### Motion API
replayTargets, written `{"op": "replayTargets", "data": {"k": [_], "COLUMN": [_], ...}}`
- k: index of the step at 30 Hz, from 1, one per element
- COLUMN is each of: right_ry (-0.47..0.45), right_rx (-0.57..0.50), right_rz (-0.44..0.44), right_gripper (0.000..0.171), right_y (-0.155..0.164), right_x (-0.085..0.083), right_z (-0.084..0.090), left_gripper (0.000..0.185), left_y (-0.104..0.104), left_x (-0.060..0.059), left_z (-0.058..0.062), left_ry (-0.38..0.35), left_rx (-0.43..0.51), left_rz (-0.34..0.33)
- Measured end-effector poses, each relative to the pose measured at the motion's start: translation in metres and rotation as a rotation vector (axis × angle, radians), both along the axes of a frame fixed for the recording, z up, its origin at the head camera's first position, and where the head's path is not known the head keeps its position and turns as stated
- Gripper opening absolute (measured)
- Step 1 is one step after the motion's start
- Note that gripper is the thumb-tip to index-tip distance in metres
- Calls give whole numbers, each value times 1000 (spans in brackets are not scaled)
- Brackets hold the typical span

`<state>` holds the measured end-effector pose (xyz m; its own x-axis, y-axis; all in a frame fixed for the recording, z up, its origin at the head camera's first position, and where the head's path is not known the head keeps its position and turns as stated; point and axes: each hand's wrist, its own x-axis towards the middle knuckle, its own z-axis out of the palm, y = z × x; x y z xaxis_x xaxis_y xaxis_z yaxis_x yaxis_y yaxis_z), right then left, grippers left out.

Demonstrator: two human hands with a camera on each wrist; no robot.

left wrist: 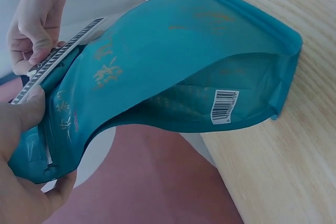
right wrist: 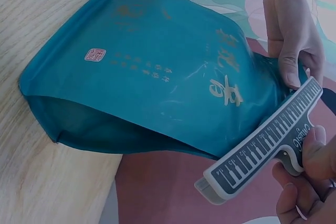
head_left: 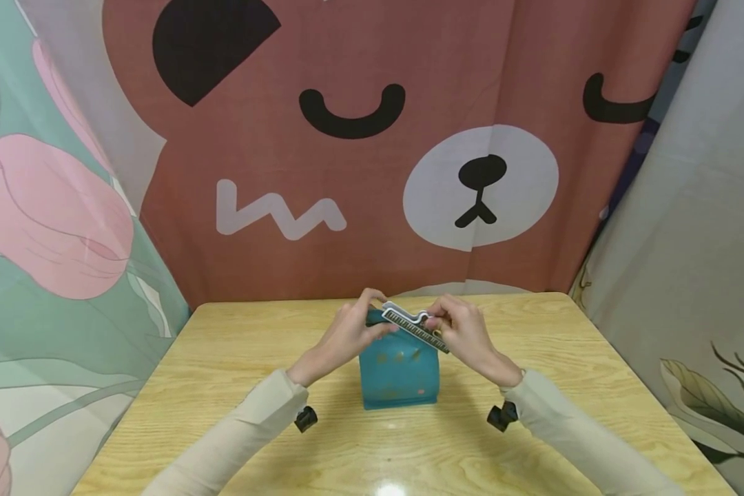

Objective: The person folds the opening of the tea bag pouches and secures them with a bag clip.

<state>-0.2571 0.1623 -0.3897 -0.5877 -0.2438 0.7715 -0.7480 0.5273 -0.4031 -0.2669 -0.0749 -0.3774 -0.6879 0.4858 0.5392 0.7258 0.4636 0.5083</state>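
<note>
A teal pouch bag [head_left: 399,379] with gold lettering stands on the table, its top folded over. My left hand [head_left: 346,329] pinches the folded top at its left end, thumb on the near side and fingers behind. In my right hand [head_left: 468,334] is a long clip [right wrist: 262,142] printed with piano keys, its handle pinched between thumb and fingers. The clip slants along the bag's top, its left end close to my left thumb. Its rear jaw shows behind the front one in the right wrist view. I cannot tell whether it grips the bag.
The pouch stands on a light wood-grain table [head_left: 254,413]. A brown curtain with a bear face [head_left: 359,207] hangs behind the table's far edge. Patterned cloths [head_left: 68,275] hang at the sides. A small black device [head_left: 502,416] is on each wrist.
</note>
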Motion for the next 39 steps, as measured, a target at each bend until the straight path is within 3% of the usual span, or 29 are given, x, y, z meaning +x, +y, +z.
{"op": "replayTargets", "data": {"k": [7,17,33,39], "right_ry": [24,20,-63,-135], "right_rx": [13,30,-57,-17], "right_rz": [-3,-22,-15,-18], "right_gripper": [21,17,19,15], "right_y": [-2,-11,-13,-10], "right_x": [0,1,5,6], "right_z": [2,4,2,7], "left_gripper": [44,43,36,37], "left_y": [0,-1,0,0], "left_x": [-1,0,-1,0], "left_z": [1,1,1,2], "left_ry": [-33,-4,44,28], "left_rx": [21,-6,-8,-5], "left_rz": [-43,-2,0,-13]}}
